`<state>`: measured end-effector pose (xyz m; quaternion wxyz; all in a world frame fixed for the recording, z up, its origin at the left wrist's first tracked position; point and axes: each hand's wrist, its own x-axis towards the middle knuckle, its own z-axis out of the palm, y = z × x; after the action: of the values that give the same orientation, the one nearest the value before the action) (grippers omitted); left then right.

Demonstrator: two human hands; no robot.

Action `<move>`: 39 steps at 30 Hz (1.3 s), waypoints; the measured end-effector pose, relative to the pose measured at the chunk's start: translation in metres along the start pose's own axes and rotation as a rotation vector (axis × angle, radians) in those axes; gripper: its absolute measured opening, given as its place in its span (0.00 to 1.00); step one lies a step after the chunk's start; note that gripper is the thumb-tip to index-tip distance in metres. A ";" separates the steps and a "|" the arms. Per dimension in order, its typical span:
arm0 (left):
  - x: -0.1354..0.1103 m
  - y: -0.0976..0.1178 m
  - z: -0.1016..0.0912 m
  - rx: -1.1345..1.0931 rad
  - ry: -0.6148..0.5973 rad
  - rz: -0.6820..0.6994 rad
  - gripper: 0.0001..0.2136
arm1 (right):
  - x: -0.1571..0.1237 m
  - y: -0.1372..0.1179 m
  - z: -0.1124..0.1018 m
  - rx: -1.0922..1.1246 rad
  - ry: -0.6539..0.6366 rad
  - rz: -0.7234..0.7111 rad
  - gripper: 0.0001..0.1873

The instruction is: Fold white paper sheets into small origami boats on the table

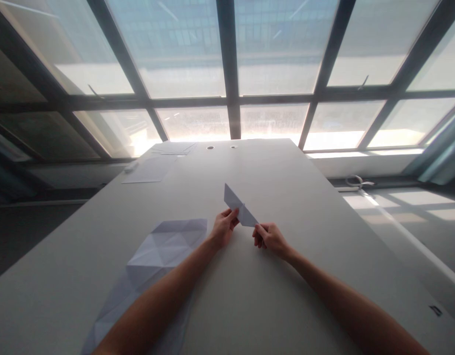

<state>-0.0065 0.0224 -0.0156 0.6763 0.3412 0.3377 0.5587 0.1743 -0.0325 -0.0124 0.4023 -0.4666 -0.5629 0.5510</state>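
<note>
1. Our left hand [223, 229] is almost closed, with thumb and fingers pinching the folded paper [246, 215] near its middle
2. Our right hand [270, 237] curls in tight and pinches the low right tip
3. The folded paper sits between our hands, over the white table [304, 197], and a big creased sheet [158, 251] lies to the left
4. We should pinch softly, keep edges matched, and press creases firmly

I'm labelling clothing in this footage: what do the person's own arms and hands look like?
The left hand and right hand wear no gloves. The left forearm and right forearm are bare as far as they show, with no watch, bracelet or sleeve visible.
</note>
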 end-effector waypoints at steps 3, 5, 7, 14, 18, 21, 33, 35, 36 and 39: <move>0.001 0.002 -0.003 -0.013 0.010 0.012 0.18 | -0.001 -0.001 -0.003 0.006 -0.006 -0.031 0.34; -0.002 0.003 -0.001 0.034 -0.037 -0.025 0.20 | 0.000 -0.004 -0.005 0.006 0.065 -0.049 0.37; -0.007 0.004 0.002 0.118 -0.117 -0.085 0.23 | 0.001 -0.005 -0.006 0.003 0.121 -0.077 0.35; -0.025 0.009 0.022 0.288 -0.330 -0.096 0.20 | 0.003 0.004 -0.004 -0.124 0.075 -0.177 0.24; -0.030 0.012 0.027 0.242 -0.271 -0.033 0.14 | 0.004 0.010 -0.001 -0.238 0.121 -0.223 0.22; -0.030 0.008 0.022 0.303 -0.288 -0.123 0.14 | 0.004 0.011 -0.001 -0.260 0.101 -0.240 0.21; -0.020 0.001 0.013 0.343 -0.210 -0.281 0.15 | 0.020 0.008 -0.007 -0.108 0.186 -0.091 0.11; -0.022 0.006 0.015 0.375 -0.227 -0.262 0.16 | 0.020 0.005 -0.008 -0.080 0.185 -0.052 0.11; -0.023 0.008 0.015 0.377 -0.217 -0.262 0.15 | 0.020 0.004 -0.008 -0.062 0.198 -0.023 0.10; -0.021 0.010 0.014 0.367 -0.176 -0.298 0.13 | 0.019 0.001 -0.012 0.015 0.242 0.069 0.09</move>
<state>-0.0030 0.0016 0.0021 0.7047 0.4520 0.4199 0.3503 0.1811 -0.0114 -0.0140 0.4516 -0.5456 -0.4898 0.5084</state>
